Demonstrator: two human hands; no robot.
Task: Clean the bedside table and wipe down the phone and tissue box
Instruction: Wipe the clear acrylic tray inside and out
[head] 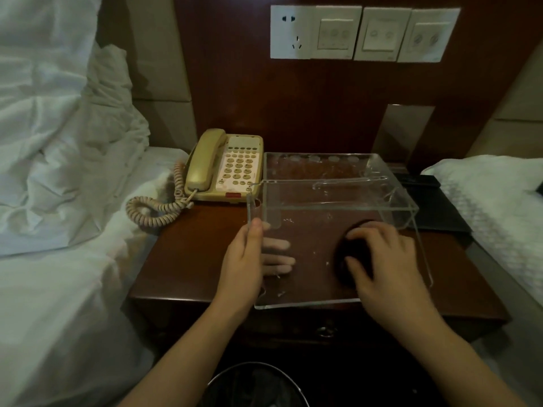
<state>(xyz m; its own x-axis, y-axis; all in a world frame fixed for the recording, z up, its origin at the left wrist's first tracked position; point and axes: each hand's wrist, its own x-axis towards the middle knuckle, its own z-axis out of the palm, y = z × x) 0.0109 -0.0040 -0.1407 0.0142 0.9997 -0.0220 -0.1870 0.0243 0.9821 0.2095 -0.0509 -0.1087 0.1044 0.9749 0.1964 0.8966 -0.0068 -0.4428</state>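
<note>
We are gripping the clear tissue box [338, 207] on the bench [191, 259] with our left hand [245, 259], while our right hand [382, 259] is pressing a dark cloth [351, 251] onto it. The phone [226, 165] is sitting behind, at left.

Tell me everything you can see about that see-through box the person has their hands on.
The clear acrylic tissue box looks empty and is scuffed with pale specks. It sits on the dark wooden bedside table, right of the beige phone, seemingly turned on its side or opened; which is unclear. The left hand grips its left wall, fingers showing through the plastic. The right hand presses a dark cloth against its flat panel.
</note>
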